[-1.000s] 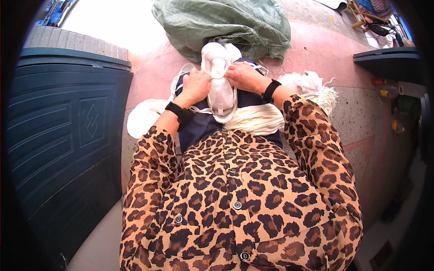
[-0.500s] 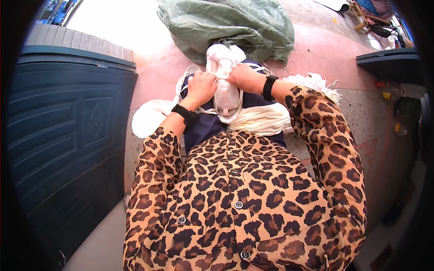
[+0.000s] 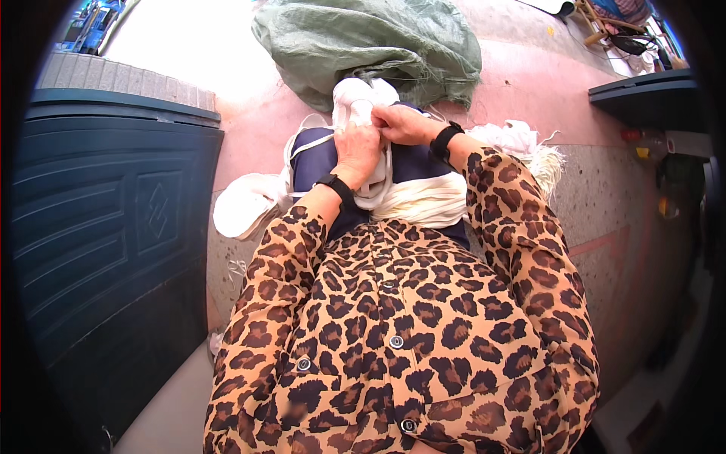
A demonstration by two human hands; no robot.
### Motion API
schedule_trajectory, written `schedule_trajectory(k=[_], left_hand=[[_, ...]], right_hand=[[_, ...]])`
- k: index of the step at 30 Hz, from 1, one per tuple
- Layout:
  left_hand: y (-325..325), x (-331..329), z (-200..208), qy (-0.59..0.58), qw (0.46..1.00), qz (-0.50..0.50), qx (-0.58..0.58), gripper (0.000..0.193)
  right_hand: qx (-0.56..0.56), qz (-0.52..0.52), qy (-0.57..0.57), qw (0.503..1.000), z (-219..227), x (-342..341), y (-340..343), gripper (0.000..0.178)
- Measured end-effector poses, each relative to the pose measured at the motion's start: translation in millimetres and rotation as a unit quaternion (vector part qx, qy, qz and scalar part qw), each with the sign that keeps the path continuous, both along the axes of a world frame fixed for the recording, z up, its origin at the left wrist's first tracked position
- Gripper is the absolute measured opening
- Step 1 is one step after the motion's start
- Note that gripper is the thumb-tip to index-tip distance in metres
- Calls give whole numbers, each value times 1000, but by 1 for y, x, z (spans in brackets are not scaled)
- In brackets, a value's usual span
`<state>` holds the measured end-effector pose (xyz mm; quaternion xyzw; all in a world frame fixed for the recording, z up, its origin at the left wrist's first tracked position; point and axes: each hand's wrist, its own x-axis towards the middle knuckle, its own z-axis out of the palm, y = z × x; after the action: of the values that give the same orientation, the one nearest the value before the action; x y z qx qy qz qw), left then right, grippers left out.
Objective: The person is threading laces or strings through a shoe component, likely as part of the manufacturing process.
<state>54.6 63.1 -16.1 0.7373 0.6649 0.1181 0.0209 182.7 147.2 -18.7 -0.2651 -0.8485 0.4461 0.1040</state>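
A white shoe (image 3: 352, 94) lies lengthwise on my lap, over dark blue cloth, its middle covered by my hands. White lace (image 3: 290, 155) loops out from it on the left. My left hand (image 3: 358, 149) bends over the shoe's opening with fingers closed on the shoelace. Close beside it, my right hand (image 3: 406, 125) pinches at the lace from the right; its fingertips nearly meet the left ones. A bundle of cream laces (image 3: 425, 200) rests across my lap, right of the shoe. Another white shoe (image 3: 246, 204) sits to the left of my leg.
A green woven sack (image 3: 370, 45) lies on the floor just ahead. White cloth-like pieces (image 3: 510, 138) and a fringed lace end (image 3: 546, 168) are at my right. A dark blue panelled door (image 3: 113, 219) stands on the left, another dark panel (image 3: 643, 98) on the right.
My left hand has moved right and over the shoe, now almost touching my right hand. Both hands were further apart at the shoe's sides before. The view has shifted slightly.
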Motion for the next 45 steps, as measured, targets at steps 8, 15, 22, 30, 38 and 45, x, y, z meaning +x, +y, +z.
schedule_trajectory(k=[8,15,22,30,38,45], left_hand=[[1,5,-11,31,999,24,-9,18],[-8,-11,20,86,988,-103,81,8],[-37,-55,71,-200,962,-51,-179,25],[-14,-82,46,-471,804,137,-337,24],[-1,-63,12,-205,958,28,-196,21],[2,-75,1,-333,919,5,-212,18]], right_hand=[[35,-5,15,999,-13,1,3,11],[-32,-14,51,998,-7,6,2,13],[161,-14,84,983,24,-3,-46,30],[-100,-21,33,994,62,-21,-98,18],[38,-200,-126,971,-1,-50,-53,22],[201,-128,-158,958,-2,-63,-66,15]])
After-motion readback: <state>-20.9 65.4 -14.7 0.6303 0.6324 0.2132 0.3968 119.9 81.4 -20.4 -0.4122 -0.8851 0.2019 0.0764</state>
